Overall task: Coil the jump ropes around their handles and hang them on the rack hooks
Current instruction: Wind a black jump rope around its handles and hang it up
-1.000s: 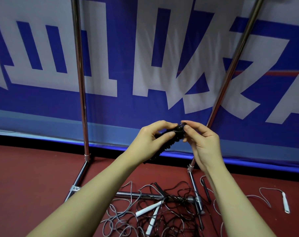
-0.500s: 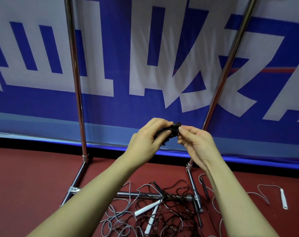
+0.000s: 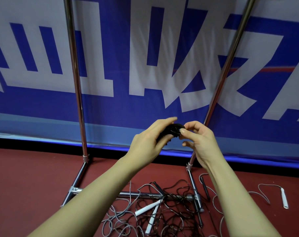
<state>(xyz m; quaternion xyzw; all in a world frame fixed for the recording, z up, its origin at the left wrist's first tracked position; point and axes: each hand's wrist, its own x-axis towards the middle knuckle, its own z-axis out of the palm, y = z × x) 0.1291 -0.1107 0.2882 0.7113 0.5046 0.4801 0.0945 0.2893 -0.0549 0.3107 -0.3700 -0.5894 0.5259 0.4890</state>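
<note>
- A sports hall or gym, by the look of it.
- The floor (image 3: 25,185) is dark red and smooth, like court flooring.
- A big blue banner (image 3: 111,65) with huge white characters runs along the wall, its lower edge down at the floor.
- A chrome rack (image 3: 76,82) stands in front of the banner, two uprights on a tubular base.
- Jump ropes (image 3: 154,211) lie tangled on the floor at the rack's foot, black and grey cords with white handles.

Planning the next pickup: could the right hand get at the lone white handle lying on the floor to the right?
Probably not yet: the right hand is pinching the black coiled rope with the left hand. Nothing covers the white handle, though.
</note>
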